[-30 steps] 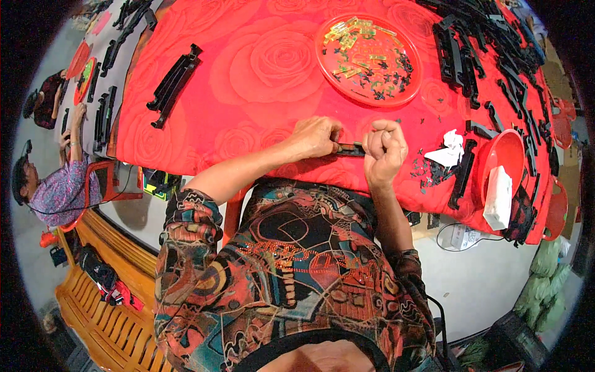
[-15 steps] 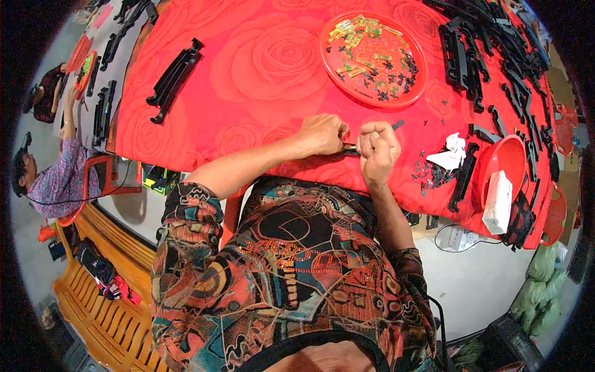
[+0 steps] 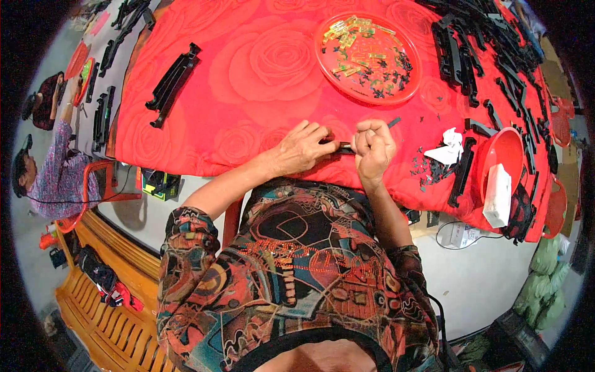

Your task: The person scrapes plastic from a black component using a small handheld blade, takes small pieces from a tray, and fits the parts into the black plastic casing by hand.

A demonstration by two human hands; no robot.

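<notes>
Both my hands meet at the near edge of a table covered with a red rose-patterned cloth (image 3: 248,80). My left hand (image 3: 302,147) grips one end of a long black plastic strip (image 3: 344,147) that lies across the cloth. My right hand (image 3: 373,147) is closed in a fist over the strip's other part, and a dark tip (image 3: 394,122) pokes out past its knuckles. A round red tray (image 3: 367,57) with small yellow-green and black pieces sits beyond my hands.
A heap of black plastic strips (image 3: 496,56) fills the table's right side. A red bowl (image 3: 503,162) holds a white box, with crumpled white paper (image 3: 447,150) beside it. A few black strips (image 3: 173,84) lie at left. Another person (image 3: 52,173) sits at a neighbouring table.
My hands have stayed together on the black strip, shifting slightly. The view has tilted a little, and the strip's tip now shows past my right fist.
</notes>
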